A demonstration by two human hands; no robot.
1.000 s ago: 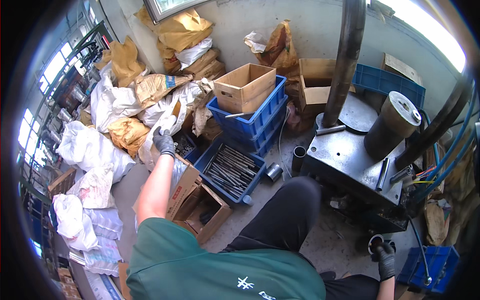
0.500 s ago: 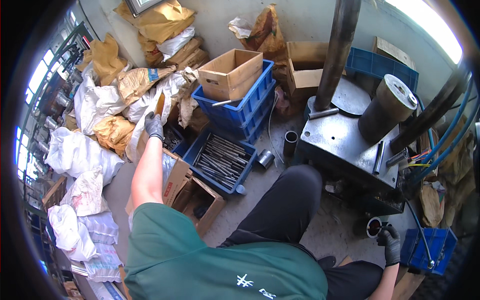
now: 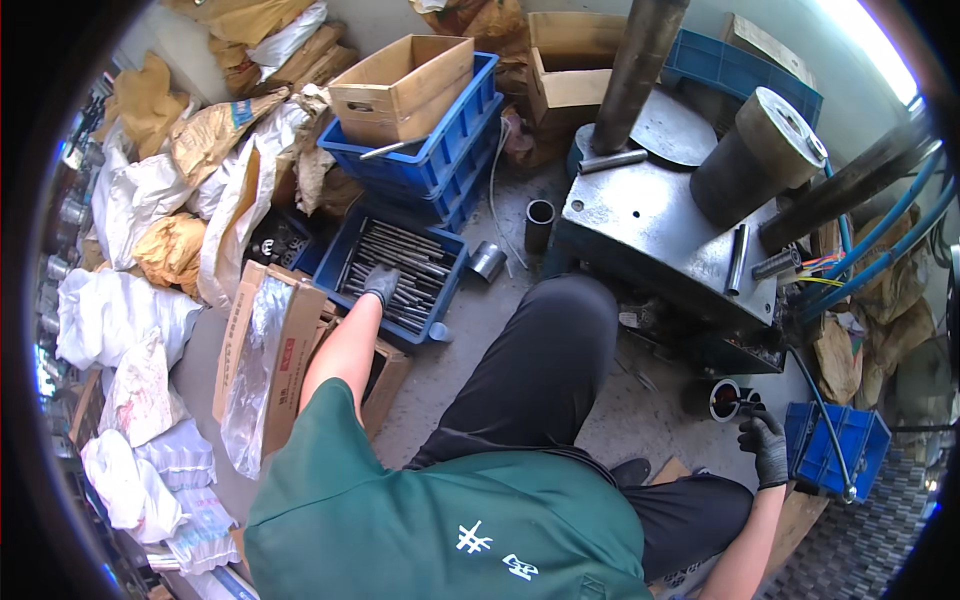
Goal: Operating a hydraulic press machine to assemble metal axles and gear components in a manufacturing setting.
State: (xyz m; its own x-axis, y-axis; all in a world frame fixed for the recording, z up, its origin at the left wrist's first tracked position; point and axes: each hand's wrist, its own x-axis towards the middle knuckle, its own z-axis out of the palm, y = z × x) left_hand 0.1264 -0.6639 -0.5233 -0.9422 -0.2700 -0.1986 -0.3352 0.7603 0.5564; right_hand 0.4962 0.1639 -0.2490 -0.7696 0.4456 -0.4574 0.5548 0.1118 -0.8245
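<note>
While we reach left, our left hand [image 3: 381, 283] rests on rods [image 3: 400, 265] in the crate [image 3: 345, 250], grip unclear | right hand [image 3: 766, 445] closed beside a tube [image 3: 722, 399] near the press [image 3: 650, 235] | no rod lifted yet.

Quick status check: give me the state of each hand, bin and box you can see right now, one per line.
left hand: gloved, down on the metal rods
blue rod crate: open, holding metal rods
right hand: gloved, at a short dark tube on the floor
cardboard box: open, sitting in stacked blue crates
small blue bin: on the floor by the right hand
</note>
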